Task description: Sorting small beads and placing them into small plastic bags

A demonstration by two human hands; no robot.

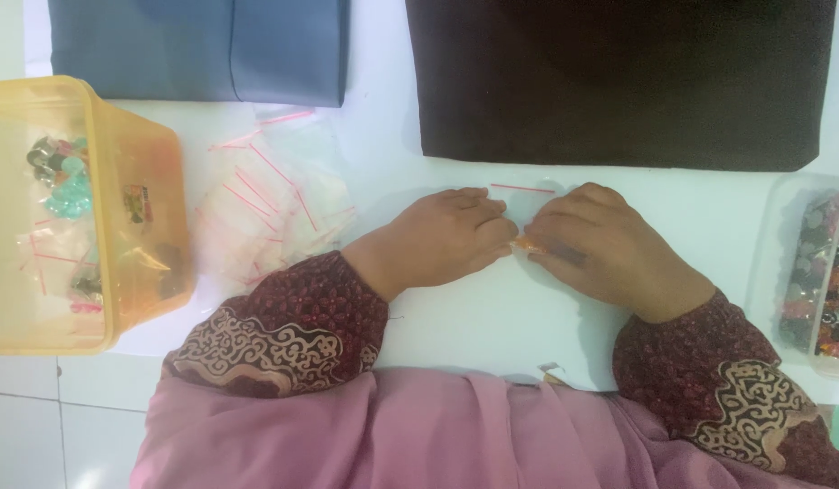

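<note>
My left hand (451, 234) and my right hand (600, 244) meet at the middle of the white surface. Both pinch a small clear zip bag (526, 195) with a red strip along its top. A small orange piece (526, 243) shows between my fingertips. Most of the bag is hidden under my fingers. Patterned dark red sleeves cover both wrists.
A pile of clear zip bags with red strips (270, 204) lies to the left. A yellow plastic tub (84, 217) holds beads and bags at far left. A clear box of dark beads (822, 272) sits at the right edge. Blue cloth (202, 45) and dark brown cloth (618, 81) lie at the back.
</note>
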